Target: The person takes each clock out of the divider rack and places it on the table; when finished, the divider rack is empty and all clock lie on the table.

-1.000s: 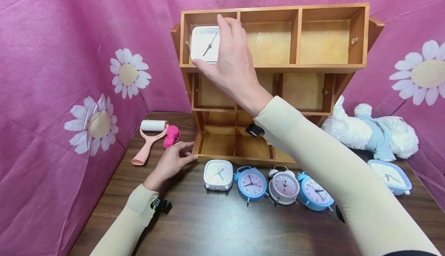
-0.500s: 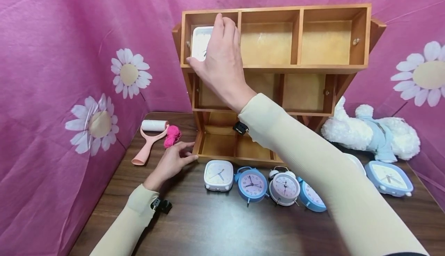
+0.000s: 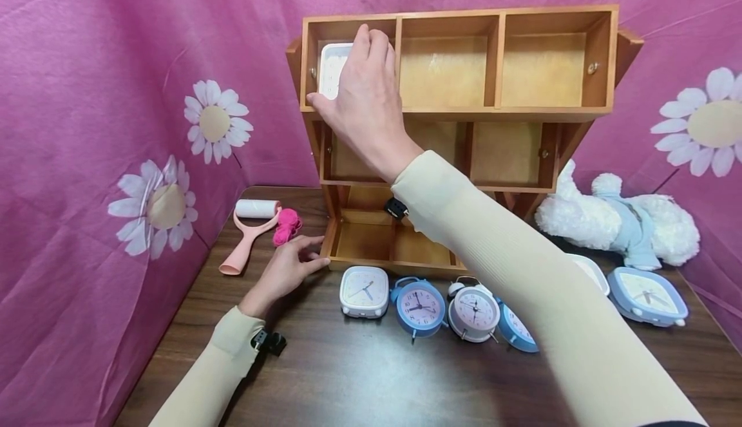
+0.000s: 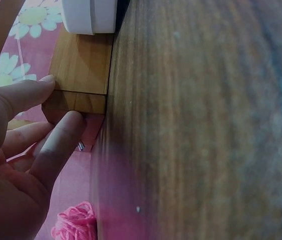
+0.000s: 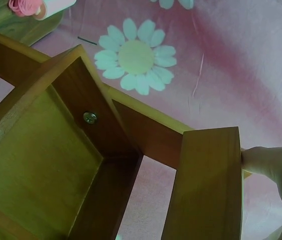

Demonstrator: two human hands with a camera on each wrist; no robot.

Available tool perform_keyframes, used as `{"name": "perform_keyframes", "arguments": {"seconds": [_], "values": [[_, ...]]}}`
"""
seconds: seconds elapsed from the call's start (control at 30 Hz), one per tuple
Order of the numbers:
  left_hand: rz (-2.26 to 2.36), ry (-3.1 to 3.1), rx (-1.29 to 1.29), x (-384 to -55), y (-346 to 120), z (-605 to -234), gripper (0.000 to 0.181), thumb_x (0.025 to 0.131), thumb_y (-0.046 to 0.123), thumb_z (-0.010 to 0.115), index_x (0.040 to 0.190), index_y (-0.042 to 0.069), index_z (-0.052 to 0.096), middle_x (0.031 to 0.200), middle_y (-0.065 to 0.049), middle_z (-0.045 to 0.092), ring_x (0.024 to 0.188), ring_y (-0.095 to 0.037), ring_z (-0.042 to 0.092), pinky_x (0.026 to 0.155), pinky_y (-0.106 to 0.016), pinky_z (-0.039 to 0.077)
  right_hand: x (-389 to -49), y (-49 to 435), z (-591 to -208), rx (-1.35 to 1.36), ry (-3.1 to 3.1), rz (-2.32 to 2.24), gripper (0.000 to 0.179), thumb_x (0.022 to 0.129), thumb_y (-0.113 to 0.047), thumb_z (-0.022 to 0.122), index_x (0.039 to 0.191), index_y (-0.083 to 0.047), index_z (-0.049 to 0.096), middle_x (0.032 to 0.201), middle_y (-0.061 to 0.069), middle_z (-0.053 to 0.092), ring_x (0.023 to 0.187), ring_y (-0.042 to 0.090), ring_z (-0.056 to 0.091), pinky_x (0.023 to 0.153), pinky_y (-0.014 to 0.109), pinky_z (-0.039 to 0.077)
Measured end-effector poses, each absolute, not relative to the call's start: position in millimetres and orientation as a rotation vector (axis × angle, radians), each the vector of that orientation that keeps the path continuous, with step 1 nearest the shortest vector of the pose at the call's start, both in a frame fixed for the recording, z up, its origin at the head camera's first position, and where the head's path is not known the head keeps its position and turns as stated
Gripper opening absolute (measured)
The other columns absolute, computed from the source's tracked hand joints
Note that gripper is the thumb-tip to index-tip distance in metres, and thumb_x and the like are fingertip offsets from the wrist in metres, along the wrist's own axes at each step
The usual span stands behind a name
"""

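In the head view my right hand (image 3: 371, 102) holds a white square alarm clock (image 3: 333, 69) inside the top left compartment of a tiered wooden shelf (image 3: 458, 116). Most of the clock's face is hidden by that hand. The right wrist view shows only the thumb side of the right hand (image 5: 278, 165) at the shelf's edge; the clock is out of sight there. Down at the table, my left hand (image 3: 285, 275) grips the bottom left corner of the shelf. Thumb and forefinger lie on either side of that wooden corner (image 4: 80, 65) in the left wrist view.
Along the shelf's front stand a white square clock (image 3: 364, 290), a blue twin-bell clock (image 3: 420, 308), a white twin-bell clock (image 3: 474, 313) and more clocks, partly behind my right sleeve. A lint roller (image 3: 246, 240), pink yarn (image 3: 286, 226) and a white plush toy (image 3: 620, 221) flank the shelf.
My right hand has moved slightly left and deeper into the top left compartment with the white clock, covering more of its face. The left hand stays where it was.
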State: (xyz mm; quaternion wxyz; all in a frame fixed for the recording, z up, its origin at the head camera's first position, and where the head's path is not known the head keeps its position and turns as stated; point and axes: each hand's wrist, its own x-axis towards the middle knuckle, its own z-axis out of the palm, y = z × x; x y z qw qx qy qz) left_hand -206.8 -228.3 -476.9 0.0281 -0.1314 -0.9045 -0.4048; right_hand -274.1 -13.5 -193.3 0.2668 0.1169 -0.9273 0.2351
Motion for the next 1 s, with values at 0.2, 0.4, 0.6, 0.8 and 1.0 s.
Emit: {"name": "perform_keyframes", "arguments": {"seconds": [0.2, 0.4, 0.6, 0.8, 1.0], "values": [[-1.264, -2.727, -0.478, -214, -235, -492, 0.055, 0.098, 0.037, 0.088, 0.141, 0.004, 0.076, 0.109, -0.009, 0.08, 0.091, -0.014, 0.079, 0.075, -0.025, 0.055, -275, -14, -192, 0.315, -2.507, 0.618, 0.118, 0.095, -0.057, 0.086, 0.171, 0.01, 0.025, 0.171, 0.023, 0.04, 0.162, 0.033, 0.04, 0.14, 0.033, 0.023], [-1.278, -2.734, -0.47, -214, -235, -490, 0.057, 0.098, 0.038, 0.088, 0.141, 0.003, 0.075, 0.111, -0.011, 0.081, 0.093, -0.016, 0.08, 0.078, -0.029, 0.057, -275, -13, -193, 0.323, -2.488, 0.587, 0.114, 0.096, -0.055, 0.085, 0.17, 0.011, 0.029, 0.166, 0.023, 0.045, 0.157, 0.035, 0.045, 0.138, 0.034, 0.029], [-1.272, -2.721, -0.499, -216, -238, -498, 0.058, 0.098, 0.041, 0.088, 0.142, 0.005, 0.075, 0.11, -0.009, 0.081, 0.091, -0.014, 0.079, 0.077, -0.026, 0.055, -276, -12, -195, 0.337, -2.462, 0.509, 0.108, 0.096, -0.054, 0.083, 0.167, 0.012, 0.035, 0.158, 0.024, 0.052, 0.148, 0.036, 0.051, 0.133, 0.037, 0.037], [-1.27, -2.733, -0.481, -218, -240, -502, 0.059, 0.097, 0.042, 0.088, 0.142, 0.006, 0.076, 0.111, -0.008, 0.081, 0.092, -0.013, 0.079, 0.076, -0.026, 0.056, -278, -12, -196, 0.352, -2.435, 0.521, 0.106, 0.095, -0.053, 0.084, 0.165, 0.011, 0.038, 0.154, 0.024, 0.055, 0.144, 0.036, 0.053, 0.129, 0.037, 0.042], [-1.23, -2.758, -0.43, -227, -245, -518, 0.059, 0.096, 0.043, 0.09, 0.142, 0.009, 0.077, 0.11, -0.004, 0.081, 0.091, -0.01, 0.079, 0.075, -0.026, 0.055, -280, -10, -198, 0.37, -2.387, 0.538, 0.106, 0.093, -0.052, 0.084, 0.164, 0.011, 0.039, 0.154, 0.024, 0.055, 0.144, 0.036, 0.053, 0.128, 0.038, 0.044]]}}
